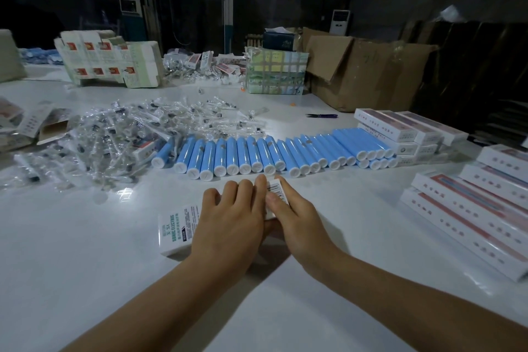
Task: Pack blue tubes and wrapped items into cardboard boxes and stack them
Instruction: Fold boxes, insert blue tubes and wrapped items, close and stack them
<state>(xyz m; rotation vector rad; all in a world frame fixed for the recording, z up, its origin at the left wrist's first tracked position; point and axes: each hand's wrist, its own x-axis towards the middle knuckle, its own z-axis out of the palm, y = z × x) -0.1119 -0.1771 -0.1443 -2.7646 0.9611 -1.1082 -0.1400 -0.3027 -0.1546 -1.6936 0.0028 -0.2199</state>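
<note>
A white product box (177, 230) with green lettering lies on the white table in front of me. My left hand (231, 220) rests flat over its middle, fingers straight. My right hand (294, 217) lies against the box's far right end, next to the barcode, with its thumb tucked under the left hand. Just beyond the hands, a row of several blue tubes (268, 154) with white caps lies side by side. A heap of clear-wrapped items (120, 140) spreads to the left of the tubes.
Stacks of packed white boxes (468, 214) sit at the right, more (405, 131) behind the tubes. Flat unfolded cartons (108, 63), a taped box (275, 71) and a large brown carton (365, 71) stand at the back. Small scissors (321, 116) lie near the brown carton.
</note>
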